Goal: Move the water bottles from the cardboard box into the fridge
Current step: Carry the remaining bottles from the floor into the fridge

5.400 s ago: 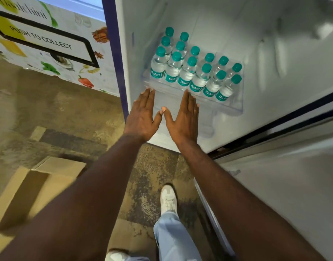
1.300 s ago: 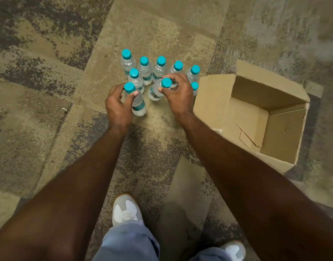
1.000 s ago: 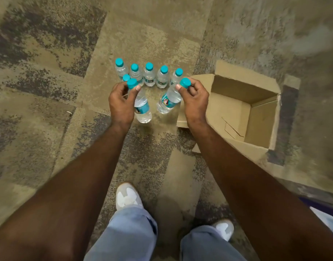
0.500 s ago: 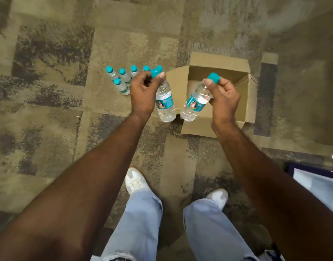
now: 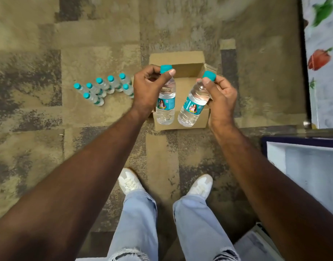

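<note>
My left hand [image 5: 147, 89] grips a small clear water bottle [image 5: 165, 108] by its teal cap, and the bottle hangs upright. Another such bottle [image 5: 192, 108] is held by its neck in my right hand [image 5: 221, 97] and tilts to the left. Both hang in the air over the open cardboard box [image 5: 188, 70], which looks empty where I can see inside. Several more teal-capped bottles [image 5: 103, 87] stand in a cluster on the carpet to the left of the box. The fridge's white inside [image 5: 309, 166] shows at the right edge.
Patterned brown carpet [image 5: 48, 129] covers the floor. My legs in light jeans and white shoes [image 5: 130, 182] stand below the box. A panel printed with vegetables [image 5: 324, 59] stands at the upper right, beside the fridge's dark blue frame [image 5: 293, 140].
Both hands picked a bottle from the floor cluster and lifted it. I have straightened up and turned right, so the box sits under the bottles and the fridge has come into view.
</note>
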Demonstrator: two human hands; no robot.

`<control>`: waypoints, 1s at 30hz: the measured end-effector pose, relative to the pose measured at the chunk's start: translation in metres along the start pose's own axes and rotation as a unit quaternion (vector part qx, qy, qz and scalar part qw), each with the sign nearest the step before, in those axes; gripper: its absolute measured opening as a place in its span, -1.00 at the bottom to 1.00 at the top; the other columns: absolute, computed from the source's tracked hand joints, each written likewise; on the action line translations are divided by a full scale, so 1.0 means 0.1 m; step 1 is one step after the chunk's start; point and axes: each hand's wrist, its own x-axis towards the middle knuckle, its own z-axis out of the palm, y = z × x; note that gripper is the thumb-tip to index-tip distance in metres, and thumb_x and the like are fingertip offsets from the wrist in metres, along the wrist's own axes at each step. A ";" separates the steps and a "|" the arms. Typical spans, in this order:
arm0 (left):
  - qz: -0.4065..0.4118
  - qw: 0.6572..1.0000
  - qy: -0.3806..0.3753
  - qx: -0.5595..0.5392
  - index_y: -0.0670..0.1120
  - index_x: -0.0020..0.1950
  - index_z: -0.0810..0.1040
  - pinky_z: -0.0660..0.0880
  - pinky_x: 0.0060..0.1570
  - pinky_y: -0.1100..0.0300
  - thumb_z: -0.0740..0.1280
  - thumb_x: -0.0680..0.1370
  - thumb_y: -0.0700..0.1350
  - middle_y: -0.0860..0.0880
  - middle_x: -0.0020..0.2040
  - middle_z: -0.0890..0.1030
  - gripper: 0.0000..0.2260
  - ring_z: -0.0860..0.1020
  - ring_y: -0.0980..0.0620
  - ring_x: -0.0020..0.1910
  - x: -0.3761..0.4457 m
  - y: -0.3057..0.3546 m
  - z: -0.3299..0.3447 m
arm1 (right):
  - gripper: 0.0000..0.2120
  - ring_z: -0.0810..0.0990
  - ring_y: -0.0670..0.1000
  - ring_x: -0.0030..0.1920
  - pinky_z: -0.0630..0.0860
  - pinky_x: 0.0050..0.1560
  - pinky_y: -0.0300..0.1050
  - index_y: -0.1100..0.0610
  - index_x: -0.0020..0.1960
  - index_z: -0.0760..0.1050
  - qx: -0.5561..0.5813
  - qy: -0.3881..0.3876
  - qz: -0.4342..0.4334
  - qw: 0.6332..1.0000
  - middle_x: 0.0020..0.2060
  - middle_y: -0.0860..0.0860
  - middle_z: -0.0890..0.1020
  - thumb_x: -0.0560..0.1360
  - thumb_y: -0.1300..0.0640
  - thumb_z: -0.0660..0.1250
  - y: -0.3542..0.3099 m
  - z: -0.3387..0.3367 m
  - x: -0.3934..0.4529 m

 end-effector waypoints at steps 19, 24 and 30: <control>-0.041 0.972 -0.233 0.015 -0.31 -0.01 0.64 0.56 -0.12 0.19 0.46 0.54 -0.22 -0.23 -0.14 0.68 -0.86 0.60 -0.02 -0.18 -0.43 0.59 1.81 | -0.72 0.62 0.09 -0.20 0.61 -0.14 0.00 0.12 0.16 0.50 0.281 0.136 0.115 0.943 -0.16 0.11 0.65 0.62 -0.07 0.24 -0.78 -1.67 -0.20; -0.056 0.954 -0.293 0.011 -0.34 0.04 0.64 0.55 -0.13 0.10 0.44 0.56 -0.16 -0.31 -0.09 0.67 -0.77 0.59 -0.08 -0.20 -0.56 0.70 2.29 | -0.64 0.62 0.02 -0.22 0.61 -0.16 -0.05 0.18 -0.02 0.50 0.284 0.160 0.126 0.937 -0.23 0.06 0.60 0.48 -0.11 0.46 -0.94 -1.99 -0.34; -0.049 0.919 -0.390 -0.002 -0.18 -0.13 0.65 0.55 -0.23 0.21 0.44 0.55 -0.22 -0.15 -0.21 0.68 -0.93 0.59 0.08 -0.32 -0.87 0.82 2.89 | -0.79 0.67 0.08 -0.21 0.65 -0.17 0.00 0.17 0.03 0.46 0.313 0.235 0.067 0.918 -0.24 0.09 0.58 0.52 0.10 0.44 -1.23 -2.41 -0.63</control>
